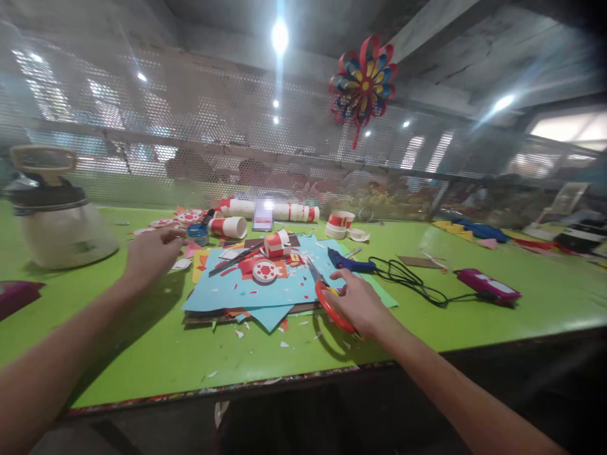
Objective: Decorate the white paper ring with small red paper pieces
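My right hand (358, 300) is closed on the orange-handled scissors (332, 311), whose blades point away over blue paper sheets (237, 287). On the left, my left hand (156, 253) reaches out beside a small blue jar (198, 234); its fingertips are too blurred to tell what, if anything, they hold. A round white piece with a red pattern (264, 271) and a red and white cup (277, 244) rest on the paper, with a dark thin tool (234, 259) near them.
A blue glue gun (353, 263) with a black cord lies right of the paper, near a purple box (490, 287). Paper cups (336, 225) and a long white tube (279, 211) stand behind. A large white container (61, 227) is at left.
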`<state>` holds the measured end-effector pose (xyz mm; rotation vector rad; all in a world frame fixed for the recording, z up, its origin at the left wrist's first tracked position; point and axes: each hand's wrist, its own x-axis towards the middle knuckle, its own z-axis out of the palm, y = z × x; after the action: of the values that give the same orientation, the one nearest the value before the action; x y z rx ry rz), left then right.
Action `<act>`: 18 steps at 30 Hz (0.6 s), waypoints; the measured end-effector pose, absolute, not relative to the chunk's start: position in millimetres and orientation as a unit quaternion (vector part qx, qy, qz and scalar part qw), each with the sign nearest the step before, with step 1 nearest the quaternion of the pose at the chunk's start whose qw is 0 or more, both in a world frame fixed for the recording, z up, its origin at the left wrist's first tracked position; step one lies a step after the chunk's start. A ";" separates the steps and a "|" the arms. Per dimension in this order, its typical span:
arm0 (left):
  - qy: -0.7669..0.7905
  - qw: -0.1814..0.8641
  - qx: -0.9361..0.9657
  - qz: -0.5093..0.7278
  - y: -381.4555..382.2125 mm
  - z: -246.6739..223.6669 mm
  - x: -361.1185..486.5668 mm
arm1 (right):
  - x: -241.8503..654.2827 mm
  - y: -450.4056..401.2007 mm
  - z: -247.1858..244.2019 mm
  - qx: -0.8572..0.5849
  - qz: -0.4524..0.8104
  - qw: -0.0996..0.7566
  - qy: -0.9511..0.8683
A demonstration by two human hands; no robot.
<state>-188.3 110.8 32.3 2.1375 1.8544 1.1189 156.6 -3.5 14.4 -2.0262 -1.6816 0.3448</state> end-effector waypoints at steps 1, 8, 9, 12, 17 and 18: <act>0.616 0.043 0.692 0.374 106.0 35.3 -182.7 | 155.0 -3.7 14.0 -0.745 0.109 0.238 -0.614; 0.433 0.051 0.803 0.406 63.9 32.8 -121.9 | 138.1 -12.2 9.6 -0.727 0.005 0.210 -0.653; 0.368 0.061 0.837 0.401 59.9 27.8 -114.5 | 138.4 -14.6 10.4 -0.723 -0.005 0.209 -0.658; 0.261 0.070 0.901 0.341 55.9 13.6 -99.0 | 151.5 -18.4 17.4 -0.709 -0.026 0.217 -0.670; 0.269 0.077 0.915 0.289 68.6 9.1 -88.1 | 198.7 1.6 32.6 -0.682 -0.035 0.236 -0.691; 0.282 0.081 0.914 0.280 71.1 10.5 -85.5 | 205.1 8.1 34.0 -0.675 -0.035 0.237 -0.698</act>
<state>-85.5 71.1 10.5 2.7317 0.8415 0.8375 205.1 8.1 34.0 -1.8495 -1.9149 -0.0957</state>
